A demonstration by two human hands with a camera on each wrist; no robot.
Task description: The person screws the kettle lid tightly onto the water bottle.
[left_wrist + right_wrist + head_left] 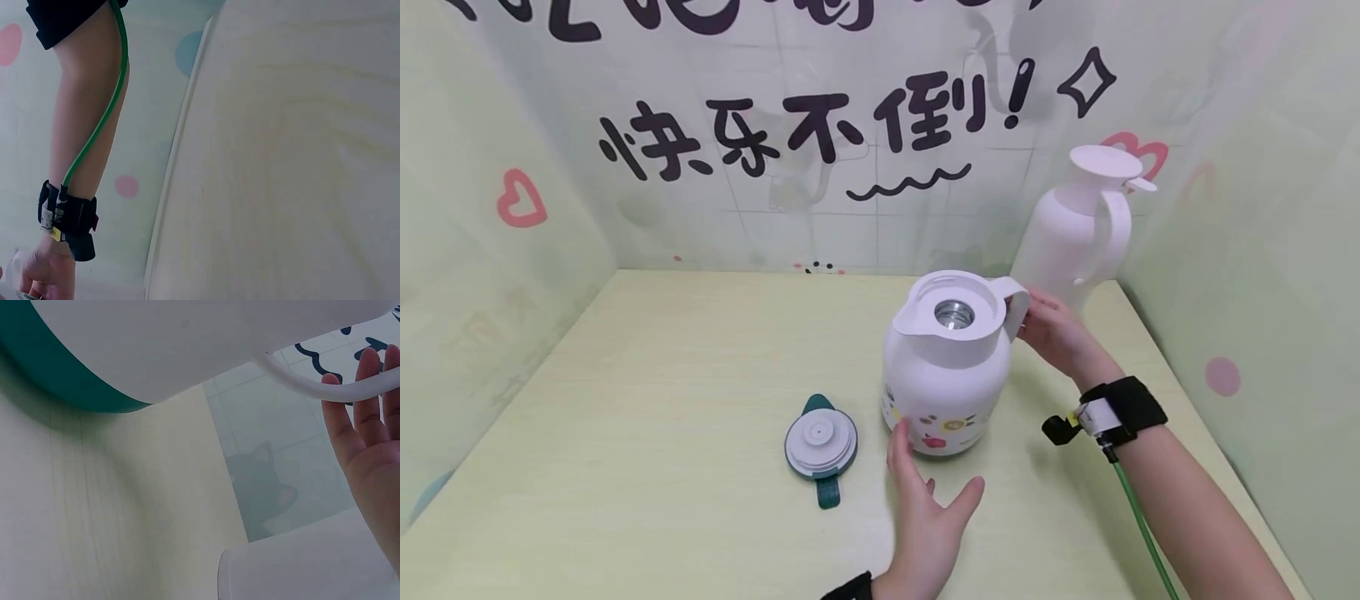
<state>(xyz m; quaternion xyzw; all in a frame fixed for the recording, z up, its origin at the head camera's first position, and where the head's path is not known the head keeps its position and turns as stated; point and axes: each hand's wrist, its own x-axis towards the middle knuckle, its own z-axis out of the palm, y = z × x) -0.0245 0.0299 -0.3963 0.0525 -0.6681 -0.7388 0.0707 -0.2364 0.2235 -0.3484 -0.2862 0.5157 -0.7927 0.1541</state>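
A white vacuum jug [947, 383] with fruit prints stands upright on the table, its mouth uncovered and a silvery inside showing. My right hand [1063, 337] is at the jug's handle [1018, 307]; in the right wrist view its fingers [370, 428] reach out nearly straight across the handle, not curled round it. In front of the jug is my left hand [925, 521], fingers and thumb spread, one fingertip close to the printed wall; whether it touches, I cannot tell. To the left a grey and dark green lid [821, 442] lies underside up.
A taller white jug [1071, 225] with a handle stands at the back right, behind my right hand. Patterned walls [737, 233] border the pale wooden table [662, 417] at the back and sides. A green cable [1138, 508] runs from the right wrist band.
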